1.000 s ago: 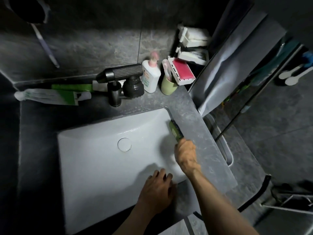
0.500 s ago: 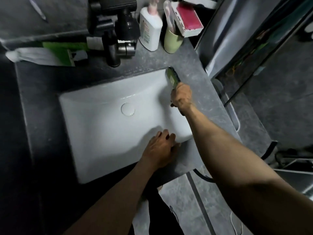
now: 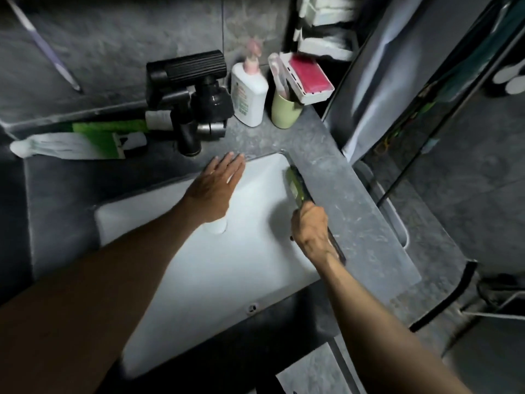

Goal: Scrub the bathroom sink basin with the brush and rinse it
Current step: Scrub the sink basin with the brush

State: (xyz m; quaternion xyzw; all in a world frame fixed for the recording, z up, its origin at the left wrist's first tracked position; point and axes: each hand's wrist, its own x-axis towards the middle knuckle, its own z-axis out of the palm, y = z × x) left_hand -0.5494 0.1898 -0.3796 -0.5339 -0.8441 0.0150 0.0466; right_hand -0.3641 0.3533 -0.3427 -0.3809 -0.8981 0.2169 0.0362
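- the brush (image 3: 295, 186) lies against the right wall of the sink basin (image 3: 227, 280), just under the rim where the white meets the grey counter (image 3: 349, 211).
- its long axis runs near-to-far, almost parallel to that right rim, with the green head pointing at the far right corner of the basin and the handle coming back toward the person.
- the right hand (image 3: 312, 234) sits at the near end of the brush, fingers wrapped round the handle. the brush therefore lies straight ahead of this hand, on the far side of it.
- the left hand (image 3: 217, 184) is flat, fingers straight and close together and holding nothing. it is stretched across the basin with its fingertips at the far rim, but i cannot tell whether it presses on the surface or hovers just above it.
- the left forearm crosses the middle of the basin and partly hides the drain (image 3: 218, 230).
- the two hands are well apart, with bare white basin between them.
- by my reading the scrubbing is on the right wall, so the next stroke should follow the brush's own axis, sliding along the rim rather than across it.
- the black faucet (image 3: 196, 109) stands just beyond the left fingertips, a little to their left. the left hand is much the nearer one, so it looks best placed to start the rinse.
- i see no water running in the basin, so the rinse seems not yet begun.
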